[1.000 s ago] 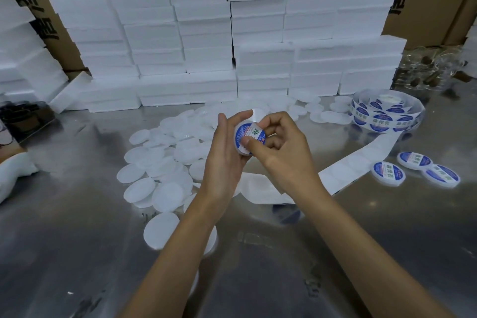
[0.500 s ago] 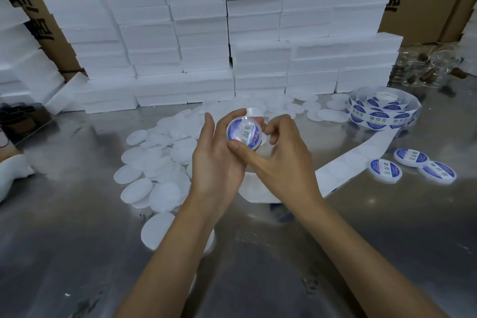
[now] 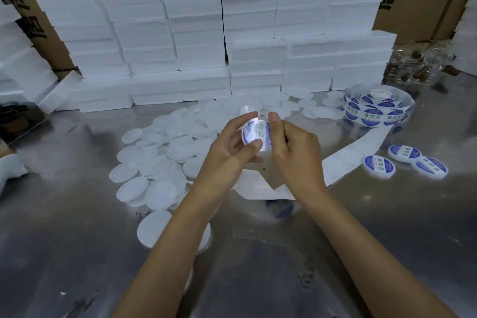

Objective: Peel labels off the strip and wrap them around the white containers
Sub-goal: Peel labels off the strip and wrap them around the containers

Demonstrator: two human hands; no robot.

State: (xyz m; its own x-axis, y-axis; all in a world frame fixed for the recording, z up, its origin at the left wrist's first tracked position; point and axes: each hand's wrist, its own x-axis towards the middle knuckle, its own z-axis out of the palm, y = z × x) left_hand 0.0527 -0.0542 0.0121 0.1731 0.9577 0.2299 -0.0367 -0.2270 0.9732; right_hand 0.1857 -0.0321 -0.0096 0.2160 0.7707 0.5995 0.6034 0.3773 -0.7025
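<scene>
Item: round white container (image 3: 256,133), blue/white label on its face, held above the metal table (image 3: 77,253) at centre of view.

L hand (image 3: 227,152): fingers curled round container rim, thumb on lower edge of label.

R hand (image 3: 294,147): fingers curled at container's right edge, pinching rim; thumb tip up by the top.

Change vs 1 s ago: container turned face-up toward camera and lifted a bit; R fingers shifted from pressing on the face to the rim. Reads as label seated, item approx. done, ready to set down.

Also: 3 labelled containers (image 3: 380,166) at right; label roll (image 3: 376,108) w/ spent backing strip (image 3: 343,160) trailing; unlabelled blanks (image 3: 160,160) heaped left; foam boxes (image 3: 201,41) stacked behind.
</scene>
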